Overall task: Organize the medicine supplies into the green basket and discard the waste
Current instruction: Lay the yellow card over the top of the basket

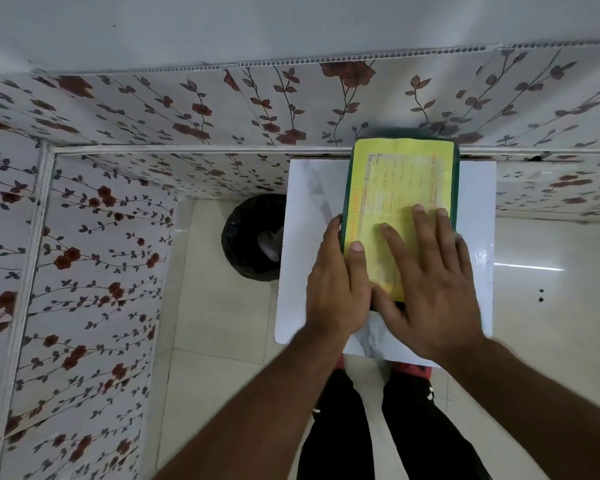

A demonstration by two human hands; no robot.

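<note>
Hands flat, you press a yellow printed sheet (pixel 400 188) down over the green basket (pixel 457 188), which sits on the white bench (pixel 302 265) right of centre. Your left hand (pixel 336 289) grips the basket's near-left edge, thumb on the paper; your right hand (pixel 433 282) lies open, fingers spread, grasping nothing. Sorting looks nearly finished. Crumpled white wrapping (pixel 369 336) beneath your wrists probably belongs in the black bin (pixel 253 233) on the floor, left of the bench.
</note>
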